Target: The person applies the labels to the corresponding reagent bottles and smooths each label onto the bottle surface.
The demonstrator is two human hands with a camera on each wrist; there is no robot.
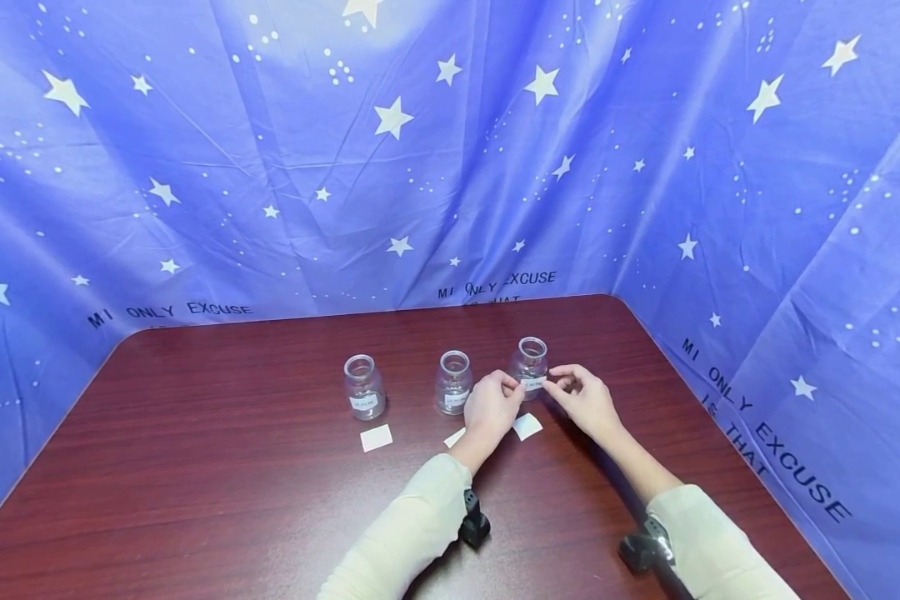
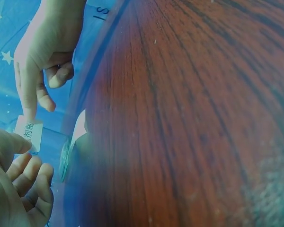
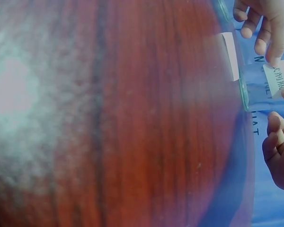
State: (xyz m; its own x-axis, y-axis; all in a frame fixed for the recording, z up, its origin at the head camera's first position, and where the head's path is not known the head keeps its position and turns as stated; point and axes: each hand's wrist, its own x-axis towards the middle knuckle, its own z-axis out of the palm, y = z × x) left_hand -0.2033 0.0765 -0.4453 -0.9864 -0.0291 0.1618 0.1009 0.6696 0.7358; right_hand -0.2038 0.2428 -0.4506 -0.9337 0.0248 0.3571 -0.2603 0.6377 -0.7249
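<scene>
A clear glass jar (image 1: 532, 354) stands upright at the right end of a row of three, a white label (image 1: 532, 384) with dark printing across its front. My left hand (image 1: 492, 410) touches the label's left end with the thumb, and my right hand (image 1: 587, 402) touches its right end. In the left wrist view the label (image 2: 30, 132) lies between the two hands, dark characters facing out. The other fingers of the left hand (image 2: 14, 182) are loosely bent, away from the thumb. In the right wrist view, both hands meet the label (image 3: 278, 79) at opposite ends.
Two more labelled jars, the middle one (image 1: 453, 375) and the left one (image 1: 363, 383), stand on the dark red table (image 1: 217, 467). White paper pieces lie in front: one at left (image 1: 377, 437), one at right (image 1: 527, 427), one partly hidden (image 1: 454, 437). A blue star-printed curtain (image 1: 270, 150) hangs behind.
</scene>
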